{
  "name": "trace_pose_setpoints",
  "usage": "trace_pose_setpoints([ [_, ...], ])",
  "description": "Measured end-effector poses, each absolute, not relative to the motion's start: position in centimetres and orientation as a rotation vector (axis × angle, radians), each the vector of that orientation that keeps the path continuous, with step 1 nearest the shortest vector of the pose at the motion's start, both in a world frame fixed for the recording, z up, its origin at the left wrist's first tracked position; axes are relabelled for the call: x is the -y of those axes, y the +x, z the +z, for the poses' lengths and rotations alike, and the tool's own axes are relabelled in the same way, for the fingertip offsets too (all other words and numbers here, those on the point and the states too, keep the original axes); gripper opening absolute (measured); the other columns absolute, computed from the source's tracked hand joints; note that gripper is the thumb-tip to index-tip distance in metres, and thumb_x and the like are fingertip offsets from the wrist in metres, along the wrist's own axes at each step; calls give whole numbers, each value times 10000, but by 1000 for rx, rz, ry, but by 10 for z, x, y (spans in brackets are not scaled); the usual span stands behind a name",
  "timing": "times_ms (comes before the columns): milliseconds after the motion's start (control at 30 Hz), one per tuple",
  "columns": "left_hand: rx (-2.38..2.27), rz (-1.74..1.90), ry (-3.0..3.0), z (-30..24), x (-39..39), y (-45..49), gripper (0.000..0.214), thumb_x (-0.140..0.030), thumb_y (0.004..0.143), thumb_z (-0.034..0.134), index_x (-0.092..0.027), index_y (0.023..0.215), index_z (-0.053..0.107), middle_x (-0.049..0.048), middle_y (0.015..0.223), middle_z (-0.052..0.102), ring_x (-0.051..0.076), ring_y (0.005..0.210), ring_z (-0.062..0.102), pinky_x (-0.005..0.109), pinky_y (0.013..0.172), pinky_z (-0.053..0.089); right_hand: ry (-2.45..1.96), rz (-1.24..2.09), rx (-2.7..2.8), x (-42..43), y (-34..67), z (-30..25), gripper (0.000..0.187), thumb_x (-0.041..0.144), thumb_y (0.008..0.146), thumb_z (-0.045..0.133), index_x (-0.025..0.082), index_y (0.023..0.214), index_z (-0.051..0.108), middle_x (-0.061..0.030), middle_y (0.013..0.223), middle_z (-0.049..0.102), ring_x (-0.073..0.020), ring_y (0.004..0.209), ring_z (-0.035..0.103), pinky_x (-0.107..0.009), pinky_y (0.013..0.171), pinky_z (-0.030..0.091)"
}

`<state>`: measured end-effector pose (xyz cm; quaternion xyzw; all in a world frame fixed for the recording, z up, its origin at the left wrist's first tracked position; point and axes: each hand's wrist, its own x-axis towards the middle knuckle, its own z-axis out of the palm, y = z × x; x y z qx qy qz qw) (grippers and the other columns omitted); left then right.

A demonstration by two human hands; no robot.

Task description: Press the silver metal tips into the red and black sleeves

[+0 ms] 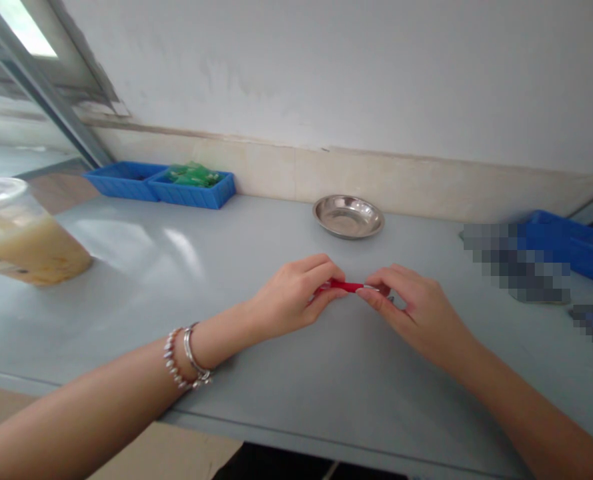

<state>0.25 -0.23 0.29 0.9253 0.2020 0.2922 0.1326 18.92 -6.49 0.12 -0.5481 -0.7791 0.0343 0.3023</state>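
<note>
My left hand (309,290) pinches the left end of a slim red object (349,287) between thumb and fingers. At its other end my right hand (406,300) has thumb and fingertips closed on a thin silvery part. The object is held roughly level above the grey table. Fingers cover both ends, so its exact kind cannot be made out. A bit of dark metal shows under the right fingers. Just beyond the hands stands a shallow round steel dish (349,219). A beaded bracelet and silver bangles circle my left wrist.
Two blue bins (196,195) stand against the wall at the back left, one holding green plastic pieces. A large clear tub (36,247) of yellowish contents is at the left. On the right are another blue bin (576,243) and pixelated items. The grey table (276,393) ends in front of me.
</note>
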Motion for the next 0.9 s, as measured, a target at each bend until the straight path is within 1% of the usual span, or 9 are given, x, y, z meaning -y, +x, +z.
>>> trace_pose_setpoints([
  [67, -571, 855, 2681, 3, 2, 2, 140, -222, 859, 465, -115, 849, 555, 41, 772, 550, 95, 647, 496, 195, 592, 409, -1440, 129, 2008, 65, 189, 1, 164, 335, 838, 477, 182, 832, 535, -20, 725, 583, -144, 686, 526, -274, 632, 396],
  [100, -565, 856, 2680, 2, 2, 2, 140, -221, 858, 466, -113, 845, 555, 41, 770, 548, 95, 646, 496, 194, 591, 407, -1421, 138, 1998, 65, 189, 1, 151, 325, 831, 489, 180, 839, 529, -20, 740, 584, -141, 691, 527, -272, 639, 400],
  [167, -561, 861, 2679, 2, 3, 2, 134, -213, 855, 470, -110, 842, 554, 41, 769, 546, 95, 643, 493, 195, 591, 407, -1385, 131, 2018, 65, 189, 1, 153, 316, 835, 483, 178, 786, 528, -16, 712, 570, -138, 676, 512, -270, 630, 393],
  [300, -560, 856, 2680, 3, 3, 2, 126, -201, 853, 471, -110, 845, 557, 44, 783, 547, 93, 647, 487, 196, 597, 409, -1369, 106, 2081, 65, 189, 2, 248, 328, 859, 439, 174, 685, 526, -15, 646, 540, -142, 638, 486, -279, 604, 365],
  [433, -574, 867, 2666, 2, 2, 2, 130, -206, 852, 476, -111, 857, 564, 45, 792, 549, 94, 655, 488, 198, 605, 414, -1349, 52, 2115, 65, 190, 2, 219, 347, 825, 499, 167, 708, 540, -17, 658, 547, -154, 656, 497, -289, 616, 352],
  [567, -561, 879, 2666, 2, 1, 2, 135, -207, 854, 474, -109, 860, 565, 46, 794, 548, 92, 655, 489, 198, 608, 415, -1327, 17, 2143, 65, 191, 1, 161, 269, 838, 478, 165, 734, 542, -26, 679, 564, -158, 679, 490, -292, 622, 341],
  [767, -553, 882, 2685, 3, 2, 3, 120, -197, 851, 472, -107, 850, 552, 38, 778, 543, 90, 643, 488, 194, 597, 411, -1356, 17, 2159, 64, 192, 1, 304, 335, 879, 398, 174, 645, 504, -11, 585, 514, -156, 620, 462, -291, 581, 312],
  [833, -557, 877, 2687, 3, 3, 3, 130, -202, 853, 468, -104, 849, 554, 40, 776, 544, 91, 641, 488, 196, 593, 410, -1382, 29, 2135, 65, 192, 1, 279, 369, 864, 426, 176, 687, 520, -10, 616, 533, -156, 635, 484, -295, 599, 326],
  [900, -563, 873, 2686, 3, 2, 3, 137, -207, 854, 469, -103, 849, 558, 42, 776, 545, 92, 638, 491, 198, 590, 409, -1393, 41, 2094, 66, 191, 0, 228, 394, 829, 487, 176, 781, 533, -10, 683, 566, -154, 664, 515, -299, 629, 350],
])
